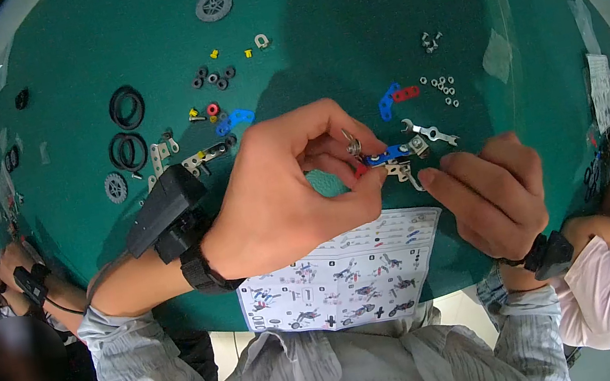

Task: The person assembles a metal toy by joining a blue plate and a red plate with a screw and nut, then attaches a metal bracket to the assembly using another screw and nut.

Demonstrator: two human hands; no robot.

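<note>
My left hand (296, 184) pinches a small model assembly (394, 152) between thumb and fingers. Its parts include a blue perforated strip, a bit of red, silver metal brackets and fasteners. My right hand (495, 195) is at the assembly's right side, its fingers curled together. The fingertips are beside the bent metal piece (412, 179) under the blue strip; what they pinch, if anything, is hidden. Just beyond both hands lies a small silver wrench (431, 132). Farther back are a blue angled strip (387, 102) and a red strip (406, 94).
A printed instruction sheet (337, 286) lies at the front edge of the green table (343, 31). Small nuts (444, 89) and screws (429, 43) lie right, black rings (129, 151), metal strips (158, 158) and a grey wheel (214, 5) left and back. Other people's hands work at both sides.
</note>
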